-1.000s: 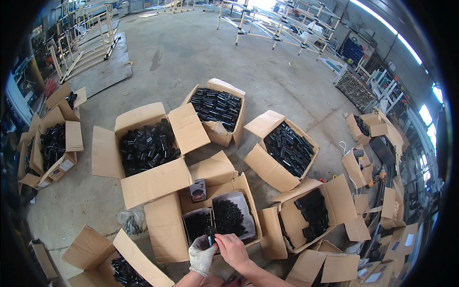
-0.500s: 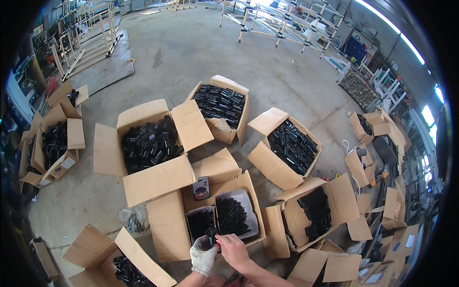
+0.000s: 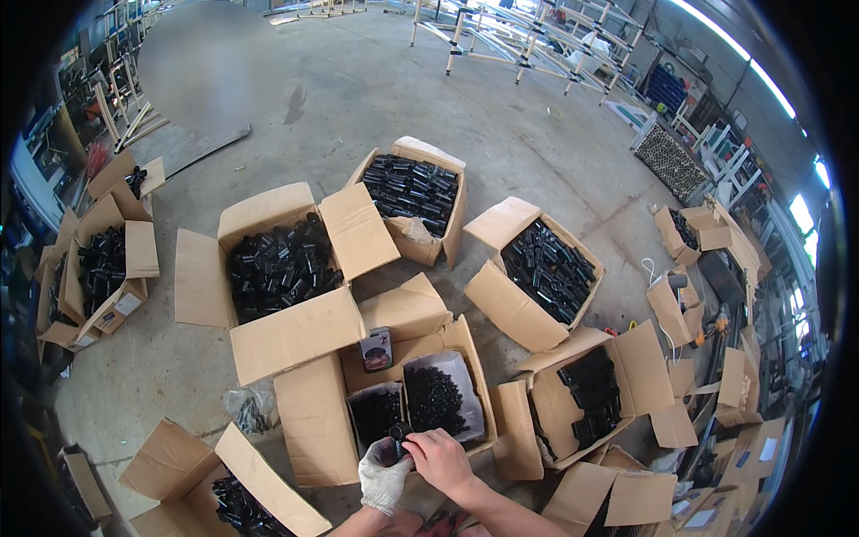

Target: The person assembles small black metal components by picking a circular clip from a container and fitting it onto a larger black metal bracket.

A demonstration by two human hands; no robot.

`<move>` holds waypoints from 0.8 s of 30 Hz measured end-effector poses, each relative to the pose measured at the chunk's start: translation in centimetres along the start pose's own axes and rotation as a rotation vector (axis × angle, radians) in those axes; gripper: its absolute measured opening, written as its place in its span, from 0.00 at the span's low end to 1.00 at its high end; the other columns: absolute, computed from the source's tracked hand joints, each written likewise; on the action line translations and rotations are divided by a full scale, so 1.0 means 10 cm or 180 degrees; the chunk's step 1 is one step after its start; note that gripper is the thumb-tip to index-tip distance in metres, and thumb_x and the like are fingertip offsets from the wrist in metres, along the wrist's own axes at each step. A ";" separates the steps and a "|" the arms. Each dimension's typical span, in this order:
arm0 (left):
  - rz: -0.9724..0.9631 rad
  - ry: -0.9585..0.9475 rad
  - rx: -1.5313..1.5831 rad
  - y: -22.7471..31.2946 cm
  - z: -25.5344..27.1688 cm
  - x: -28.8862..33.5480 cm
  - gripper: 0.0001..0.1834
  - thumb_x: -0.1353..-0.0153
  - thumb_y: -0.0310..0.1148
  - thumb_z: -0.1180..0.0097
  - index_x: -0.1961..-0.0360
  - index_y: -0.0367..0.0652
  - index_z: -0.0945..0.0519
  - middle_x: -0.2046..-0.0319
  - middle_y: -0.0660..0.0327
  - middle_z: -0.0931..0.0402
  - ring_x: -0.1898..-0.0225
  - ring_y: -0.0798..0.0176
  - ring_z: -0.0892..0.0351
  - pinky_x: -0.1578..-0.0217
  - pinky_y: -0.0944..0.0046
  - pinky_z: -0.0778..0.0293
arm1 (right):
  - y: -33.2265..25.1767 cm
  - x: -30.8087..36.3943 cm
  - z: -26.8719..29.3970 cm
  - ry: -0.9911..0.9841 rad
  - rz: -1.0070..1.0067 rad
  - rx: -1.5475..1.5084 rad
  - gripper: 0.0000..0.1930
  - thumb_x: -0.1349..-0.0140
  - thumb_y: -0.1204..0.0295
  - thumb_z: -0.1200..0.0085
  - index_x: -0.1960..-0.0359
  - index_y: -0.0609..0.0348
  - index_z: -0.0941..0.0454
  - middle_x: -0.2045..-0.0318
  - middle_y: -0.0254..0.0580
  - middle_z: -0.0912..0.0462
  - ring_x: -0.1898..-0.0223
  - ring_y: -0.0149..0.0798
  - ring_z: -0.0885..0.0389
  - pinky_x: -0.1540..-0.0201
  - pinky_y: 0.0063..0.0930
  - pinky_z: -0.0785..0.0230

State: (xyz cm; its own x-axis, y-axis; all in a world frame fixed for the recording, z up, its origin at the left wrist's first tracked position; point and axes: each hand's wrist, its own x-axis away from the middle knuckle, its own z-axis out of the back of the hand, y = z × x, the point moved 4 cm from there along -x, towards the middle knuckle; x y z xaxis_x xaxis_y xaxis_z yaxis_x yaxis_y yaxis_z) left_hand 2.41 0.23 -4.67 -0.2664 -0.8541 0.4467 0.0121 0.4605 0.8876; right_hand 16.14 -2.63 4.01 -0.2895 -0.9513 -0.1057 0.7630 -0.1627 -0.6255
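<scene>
In a white knitted glove, my left hand (image 3: 382, 479) grips a small black pipe joint (image 3: 399, 431) whose ring-shaped end stands up above the fingers. My bare right hand (image 3: 438, 459) meets it from the right, fingertips pinched at the joint's side; whether a smaller part sits between them is hidden. Both hands are over the near edge of an open cardboard box (image 3: 315, 436). Inside that box are two grey-lined compartments: small black parts (image 3: 376, 414) fill the left one, and more small black pieces (image 3: 436, 398) lie heaped in the right one.
Open cartons surround me: black joints (image 3: 284, 268) at left, stacked black parts (image 3: 411, 195) ahead, more joints (image 3: 548, 271) at right. A small printed box (image 3: 377, 350) leans inside the near carton. A plastic bag (image 3: 251, 410) lies left. Pipe frames (image 3: 528, 40) stand far off.
Both hands stay together at the black joint, the ring end showing slightly more now. A blurred patch has appeared at the far left, covering the frames there.
</scene>
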 end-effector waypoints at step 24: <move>0.0079 -0.0011 -0.0173 0.19 -0.10 0.01 0.29 0.43 0.20 0.28 0.40 0.31 0.24 0.52 0.59 0.16 0.52 0.69 0.17 0.48 0.65 0.20 | 0.04 0.00 -0.04 -0.0156 -0.0227 0.0160 0.07 0.33 0.72 0.40 0.57 0.62 0.18 0.66 0.49 0.17 0.60 0.53 0.18 0.56 0.45 0.24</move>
State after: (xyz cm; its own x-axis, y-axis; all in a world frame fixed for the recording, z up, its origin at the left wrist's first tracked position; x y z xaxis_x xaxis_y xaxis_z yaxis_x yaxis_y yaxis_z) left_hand 3.33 0.77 -2.82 -0.2685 -0.8417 0.4684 0.0711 0.4676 0.8811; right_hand 16.24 -2.58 3.44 -0.3165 -0.9483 -0.0234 0.7699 -0.2424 -0.5904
